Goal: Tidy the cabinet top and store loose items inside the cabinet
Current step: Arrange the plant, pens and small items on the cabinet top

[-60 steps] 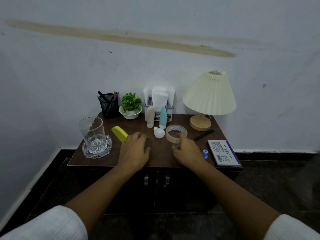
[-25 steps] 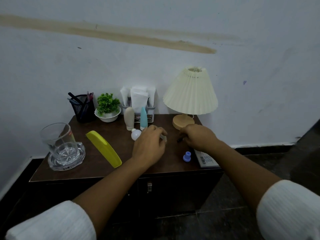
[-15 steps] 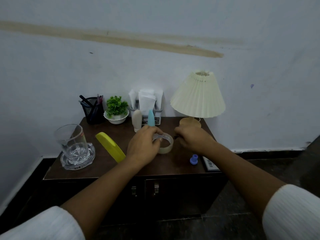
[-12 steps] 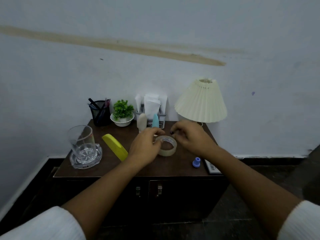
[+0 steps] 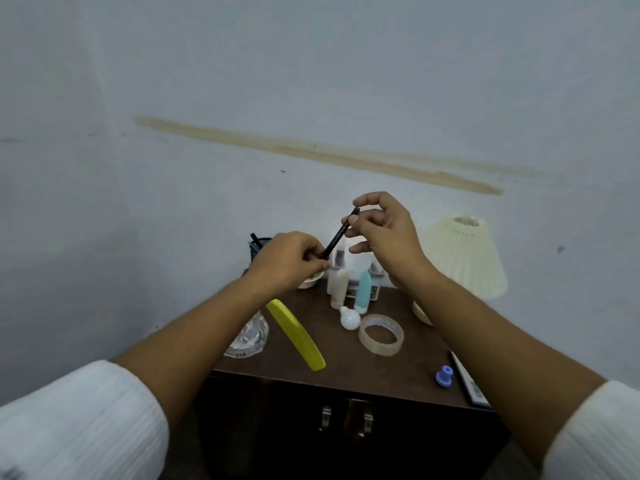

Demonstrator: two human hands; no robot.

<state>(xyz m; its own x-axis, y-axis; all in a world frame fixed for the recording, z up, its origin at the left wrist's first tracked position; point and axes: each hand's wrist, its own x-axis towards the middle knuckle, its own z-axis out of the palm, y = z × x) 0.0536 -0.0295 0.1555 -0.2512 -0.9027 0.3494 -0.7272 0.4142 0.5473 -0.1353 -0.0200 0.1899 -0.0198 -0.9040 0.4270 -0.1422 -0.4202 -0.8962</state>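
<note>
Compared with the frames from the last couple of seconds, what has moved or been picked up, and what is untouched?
The black pen is off the cabinet top and raised above it, held at its ends by the left hand and the right hand. The left hand has let go of the tape roll. The tape roll, yellow comb, white bulb and blue cap lie where they were; the doors stay shut.

print on the pen (image 5: 335, 239) and ashtray (image 5: 247, 341) is too blurred to read.
</note>
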